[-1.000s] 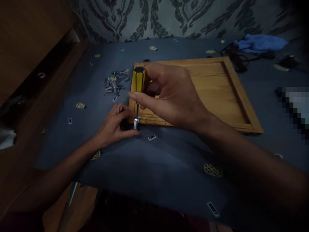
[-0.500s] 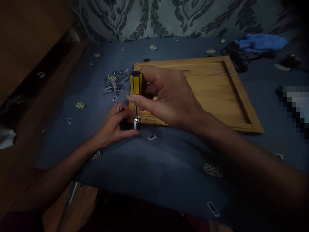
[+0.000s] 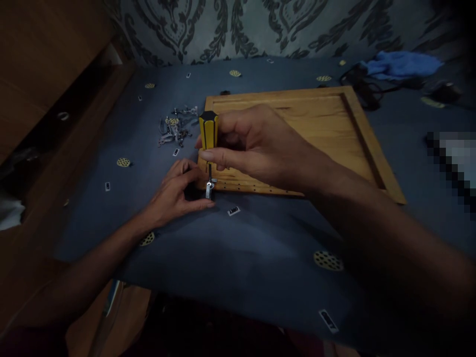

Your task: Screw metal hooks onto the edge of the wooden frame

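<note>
My right hand (image 3: 256,144) is closed around the yellow-and-black handle of a screwdriver (image 3: 208,130). The tool stands upright, its shaft pointing down at a small metal bracket (image 3: 208,190) by the near left corner of a wooden framed panel (image 3: 385,168). A screw head shows on the bracket under the tip. From the left, my left hand (image 3: 176,191) grips around the bracket and that corner, thumb on the near side, fingers on the far side. Its fingertips are partly hidden. A row of small dark holes runs along the panel's near edge.
Several loose metal fittings (image 3: 174,133) lie in a pile left of the panel. At the back right are a blue cloth (image 3: 403,64) and a dark cable (image 3: 366,91). A patterned blue cloth (image 3: 260,248) covers the work surface. A wooden cabinet (image 3: 48,54) borders the left.
My right hand has shifted its hold on the screwdriver handle, its thumb and wrist turning slightly. My left hand, the bracket and the panel have stayed in place.
</note>
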`<action>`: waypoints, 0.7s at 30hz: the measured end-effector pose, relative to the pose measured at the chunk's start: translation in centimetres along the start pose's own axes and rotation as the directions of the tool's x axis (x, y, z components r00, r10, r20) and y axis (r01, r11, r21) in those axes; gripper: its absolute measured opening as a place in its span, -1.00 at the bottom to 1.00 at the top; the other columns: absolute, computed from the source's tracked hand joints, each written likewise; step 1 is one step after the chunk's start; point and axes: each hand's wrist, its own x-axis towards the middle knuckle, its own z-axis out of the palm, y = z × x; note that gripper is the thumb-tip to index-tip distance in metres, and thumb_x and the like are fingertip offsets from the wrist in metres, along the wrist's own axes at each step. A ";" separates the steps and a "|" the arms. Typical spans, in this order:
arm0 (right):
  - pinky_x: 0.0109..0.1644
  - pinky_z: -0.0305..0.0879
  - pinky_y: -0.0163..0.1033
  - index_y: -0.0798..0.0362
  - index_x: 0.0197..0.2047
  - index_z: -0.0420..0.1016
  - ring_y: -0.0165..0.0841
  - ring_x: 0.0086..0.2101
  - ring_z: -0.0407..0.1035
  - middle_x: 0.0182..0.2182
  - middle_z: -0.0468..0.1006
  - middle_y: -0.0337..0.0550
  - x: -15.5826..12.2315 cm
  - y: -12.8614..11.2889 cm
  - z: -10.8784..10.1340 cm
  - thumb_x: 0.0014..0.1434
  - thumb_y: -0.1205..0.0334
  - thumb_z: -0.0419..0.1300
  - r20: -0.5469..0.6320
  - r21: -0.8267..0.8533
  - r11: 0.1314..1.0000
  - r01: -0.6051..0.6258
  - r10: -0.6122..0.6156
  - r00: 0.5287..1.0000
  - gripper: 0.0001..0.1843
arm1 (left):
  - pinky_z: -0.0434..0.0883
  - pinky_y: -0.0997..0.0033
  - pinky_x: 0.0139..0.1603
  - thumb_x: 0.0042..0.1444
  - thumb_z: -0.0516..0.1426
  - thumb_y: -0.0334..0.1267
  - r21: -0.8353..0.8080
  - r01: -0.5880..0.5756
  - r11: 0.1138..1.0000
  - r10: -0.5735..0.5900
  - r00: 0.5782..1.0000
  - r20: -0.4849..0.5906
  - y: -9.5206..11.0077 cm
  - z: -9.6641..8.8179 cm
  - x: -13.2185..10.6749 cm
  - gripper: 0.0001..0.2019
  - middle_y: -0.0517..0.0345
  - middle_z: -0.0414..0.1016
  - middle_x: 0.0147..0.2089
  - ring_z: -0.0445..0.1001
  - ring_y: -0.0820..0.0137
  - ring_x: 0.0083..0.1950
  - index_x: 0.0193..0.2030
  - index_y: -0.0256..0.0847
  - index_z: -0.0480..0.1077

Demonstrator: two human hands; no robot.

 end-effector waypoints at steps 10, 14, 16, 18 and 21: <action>-0.31 0.35 -0.21 -0.03 -0.48 0.31 -0.31 -0.35 0.39 -0.53 0.41 -0.27 -0.1 -0.1 0.6 0.27 0.11 0.35 -0.034 -0.143 0.989 0.026 -0.031 0.999 -0.63 | 0.42 0.20 0.07 0.15 0.35 0.13 0.029 0.033 0.999 -0.034 0.999 0.030 0.4 -0.3 0.0 -0.59 0.08 0.45 -0.08 0.41 0.19 0.01 -0.10 -0.15 0.50; -0.27 0.34 -0.20 -0.04 -0.44 0.32 -0.30 -0.34 0.38 -0.50 0.44 -0.27 -0.1 0.1 0.8 0.26 0.10 0.36 -0.057 -0.202 0.978 0.044 -0.056 0.997 -0.66 | 0.44 0.12 0.15 0.12 0.37 0.13 0.032 0.035 0.999 -0.036 0.999 0.022 0.2 -0.2 0.0 -0.57 0.05 0.49 -0.01 0.44 0.14 0.08 -0.04 -0.11 0.51; -0.25 0.34 -0.19 -0.05 -0.43 0.32 -0.30 -0.34 0.38 -0.49 0.45 -0.26 -0.1 0.1 0.9 0.24 0.09 0.37 -0.065 -0.236 0.970 0.055 -0.073 0.995 -0.66 | 0.45 0.10 0.16 0.12 0.37 0.14 0.026 0.031 0.999 -0.032 0.999 0.019 0.1 -0.1 0.0 -0.56 0.03 0.50 0.02 0.45 0.12 0.10 -0.02 -0.09 0.52; -0.23 0.34 -0.17 -0.05 -0.43 0.31 -0.28 -0.33 0.40 -0.48 0.46 -0.25 0.0 0.1 1.0 0.24 0.09 0.38 -0.064 -0.255 0.965 0.061 -0.080 0.995 -0.65 | 0.46 0.09 0.15 0.12 0.36 0.16 0.025 0.030 0.999 -0.031 0.999 0.021 0.0 0.0 0.0 -0.56 0.02 0.51 0.02 0.46 0.11 0.10 -0.02 -0.09 0.52; -0.21 0.35 -0.15 -0.05 -0.43 0.31 -0.27 -0.32 0.40 -0.46 0.47 -0.24 0.0 0.0 0.9 0.24 0.09 0.38 -0.053 -0.265 0.962 0.067 -0.084 0.995 -0.65 | 0.46 0.09 0.15 0.14 0.34 0.17 0.034 0.017 0.999 -0.018 1.000 0.019 0.0 0.0 0.0 -0.57 0.03 0.51 -0.01 0.46 0.12 0.09 -0.05 -0.11 0.52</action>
